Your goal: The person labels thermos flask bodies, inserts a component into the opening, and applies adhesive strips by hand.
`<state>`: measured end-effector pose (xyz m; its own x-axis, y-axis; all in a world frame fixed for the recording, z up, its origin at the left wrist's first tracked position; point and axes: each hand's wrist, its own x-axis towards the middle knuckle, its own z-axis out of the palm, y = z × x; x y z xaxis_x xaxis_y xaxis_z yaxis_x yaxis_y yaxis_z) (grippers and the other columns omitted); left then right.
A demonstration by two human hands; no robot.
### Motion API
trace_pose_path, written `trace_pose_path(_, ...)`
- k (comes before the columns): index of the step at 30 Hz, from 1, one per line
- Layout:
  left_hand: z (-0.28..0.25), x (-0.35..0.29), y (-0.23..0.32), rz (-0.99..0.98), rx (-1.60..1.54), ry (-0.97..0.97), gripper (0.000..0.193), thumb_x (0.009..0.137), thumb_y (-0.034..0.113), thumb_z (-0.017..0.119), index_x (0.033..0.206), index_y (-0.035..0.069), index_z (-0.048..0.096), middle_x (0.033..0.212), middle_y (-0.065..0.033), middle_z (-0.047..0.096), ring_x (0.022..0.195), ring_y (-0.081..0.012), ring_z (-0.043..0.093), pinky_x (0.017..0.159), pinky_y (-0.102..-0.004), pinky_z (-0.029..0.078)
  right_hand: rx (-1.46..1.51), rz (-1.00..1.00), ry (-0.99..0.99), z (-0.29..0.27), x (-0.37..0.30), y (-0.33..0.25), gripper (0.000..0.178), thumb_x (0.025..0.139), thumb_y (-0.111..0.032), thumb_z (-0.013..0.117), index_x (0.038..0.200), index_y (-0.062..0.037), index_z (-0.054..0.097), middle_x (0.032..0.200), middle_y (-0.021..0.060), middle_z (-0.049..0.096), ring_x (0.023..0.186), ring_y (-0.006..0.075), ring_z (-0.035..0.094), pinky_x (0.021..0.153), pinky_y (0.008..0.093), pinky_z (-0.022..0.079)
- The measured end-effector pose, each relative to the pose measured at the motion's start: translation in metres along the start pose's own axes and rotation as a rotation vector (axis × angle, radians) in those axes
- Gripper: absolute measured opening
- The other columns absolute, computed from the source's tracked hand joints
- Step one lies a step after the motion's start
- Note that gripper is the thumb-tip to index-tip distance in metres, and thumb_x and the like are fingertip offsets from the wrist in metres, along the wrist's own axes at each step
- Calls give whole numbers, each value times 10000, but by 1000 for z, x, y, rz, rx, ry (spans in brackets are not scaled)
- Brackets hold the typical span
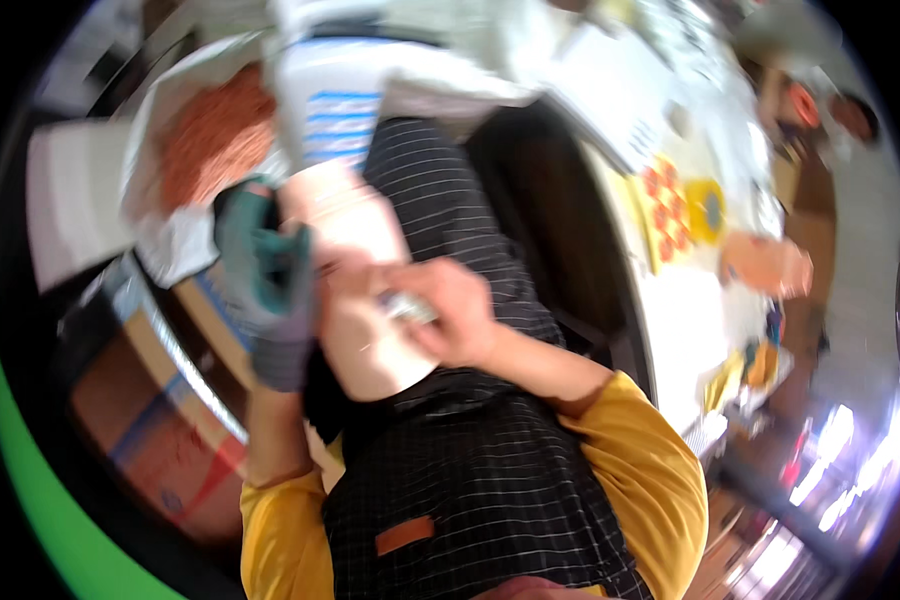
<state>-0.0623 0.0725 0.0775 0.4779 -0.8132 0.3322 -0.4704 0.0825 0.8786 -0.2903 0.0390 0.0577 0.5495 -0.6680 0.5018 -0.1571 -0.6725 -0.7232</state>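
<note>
Across my lap lies a smooth peach-coloured moulded piece (365, 335), shaped like a small mannequin torso. My left hand (265, 250), in a grey and green work glove, is curled against its left side and appears to grip it, though motion smears the fingers. Bare and closed, my right hand (450, 310) rests over the piece's right side. Between its thumb and fingers is a small whitish thing (407, 307), too blurred to name. A dark spot shows on the piece between my two hands.
Beyond my left hand, an open white bag (145, 215) holds reddish-brown granules (215, 140). A cardboard box (150, 430) stands at lower left. On the right, a pale table (670, 335) carries a yellow tape roll (706, 210), a sheet with orange discs (663, 205) and another peach-coloured piece (768, 265).
</note>
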Motion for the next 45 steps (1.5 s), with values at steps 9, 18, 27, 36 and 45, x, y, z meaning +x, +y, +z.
trace_pose_path(9,-3,47,-59,-386,-372,-481,298,1000,137,703,1265,6,661,1061,-18,652,843,-75,549,797,-242,476,570,612,214,-64,-12,-29,252,1054,-107,585,1285,-13,547,1125,139,737,868,186,745,709,315,597)
trace_pose_path(18,34,73,-27,401,645,-329,495,899,214,800,1329,25,645,1458,-175,613,1339,-398,540,1144,-531,420,-69,953,751,-250,-142,78,192,1064,-191,631,1073,-6,682,1019,89,749,872,181,697,769,347,548)
trace_pose_path(27,303,-19,136,844,105,-959,428,931,396,732,1233,94,704,1322,-101,646,1203,-341,612,1036,-464,492,-789,1101,624,-325,-159,96,250,950,-333,737,965,-86,697,1021,78,686,906,270,703,809,407,548)
trace_pose_path(36,429,-43,160,822,349,-1037,454,880,440,768,1266,203,731,1322,-66,606,1196,-307,576,1011,-478,503,-787,972,534,-338,-163,103,223,908,-282,789,895,-80,697,922,62,672,790,240,685,724,363,544)
trace_pose_path(45,424,-31,168,777,386,-1157,603,781,505,842,1296,219,717,1334,-73,591,1207,-308,588,1051,-459,505,-870,948,424,-337,-140,84,339,797,-345,889,867,-79,691,902,25,678,783,219,699,688,368,552)
